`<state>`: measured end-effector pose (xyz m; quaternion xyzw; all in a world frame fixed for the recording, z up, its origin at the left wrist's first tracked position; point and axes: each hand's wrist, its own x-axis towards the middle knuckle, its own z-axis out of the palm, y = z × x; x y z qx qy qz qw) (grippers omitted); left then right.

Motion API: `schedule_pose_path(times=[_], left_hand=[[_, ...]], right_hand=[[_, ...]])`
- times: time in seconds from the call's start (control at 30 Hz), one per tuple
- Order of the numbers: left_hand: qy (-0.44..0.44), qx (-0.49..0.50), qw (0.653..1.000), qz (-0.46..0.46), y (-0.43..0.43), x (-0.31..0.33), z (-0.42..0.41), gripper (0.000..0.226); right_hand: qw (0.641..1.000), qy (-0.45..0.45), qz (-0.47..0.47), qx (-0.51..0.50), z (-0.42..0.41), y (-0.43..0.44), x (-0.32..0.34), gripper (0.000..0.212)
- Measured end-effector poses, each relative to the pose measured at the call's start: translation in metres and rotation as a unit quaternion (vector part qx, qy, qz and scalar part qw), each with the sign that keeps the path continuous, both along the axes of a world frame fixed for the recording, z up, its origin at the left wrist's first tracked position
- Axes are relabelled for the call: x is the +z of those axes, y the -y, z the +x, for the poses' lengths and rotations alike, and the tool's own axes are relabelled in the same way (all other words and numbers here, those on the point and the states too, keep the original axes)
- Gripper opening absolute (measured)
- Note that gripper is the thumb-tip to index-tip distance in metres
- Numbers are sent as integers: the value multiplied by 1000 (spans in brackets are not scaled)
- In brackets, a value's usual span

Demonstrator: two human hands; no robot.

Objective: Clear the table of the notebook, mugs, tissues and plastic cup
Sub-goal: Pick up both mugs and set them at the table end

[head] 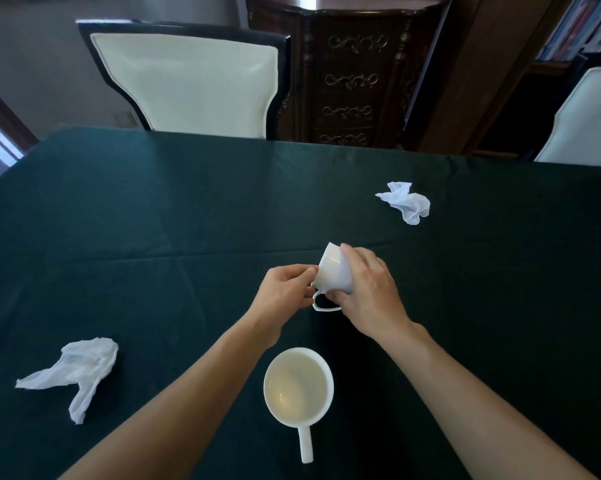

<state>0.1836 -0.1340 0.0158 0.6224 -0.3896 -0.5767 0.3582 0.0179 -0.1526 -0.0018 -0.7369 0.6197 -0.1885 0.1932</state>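
Evidently mug-clearing: right hand [365, 289] grips the tilted white ceramic mug [333, 271], left hand [285, 292] pinching its side. Next, probably nest it in the wide white mug [297, 386].

On the bench [188, 202], a tipped mug [333, 271] sits between the fingers [307, 271] of both hands. An upright mug [297, 386] stands nearer than the fingers. One tissue [72, 372] lies left and nearer, another tissue [404, 200] right and beyond. Two chairs stand behind the bench.

Dim, soft daylight from the left, wide-angle bending at edges, sharp focus, faint shadows.
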Motion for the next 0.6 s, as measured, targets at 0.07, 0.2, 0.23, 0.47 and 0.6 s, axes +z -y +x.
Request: schedule_pose_path(times=[0.07, 0.2, 0.23, 0.47, 0.6], left_hand=[[12, 9, 1000, -21, 2, 5, 0, 25], [127, -17, 987, -96, 1, 18, -1, 20], [155, -25, 981, -114, 0, 22, -1, 20], [273, -99, 940, -181, -18, 31, -3, 24], [282, -103, 933, -196, -25, 25, -3, 23]], right_hand=[[999, 35, 1, -23, 0, -2, 0, 89], [993, 103, 17, -59, 4, -7, -4, 97], [990, 125, 26, -64, 6, -9, -6, 98], [965, 235, 74, -91, 15, -20, -17, 89], [961, 253, 72, -82, 13, -25, -20, 90]])
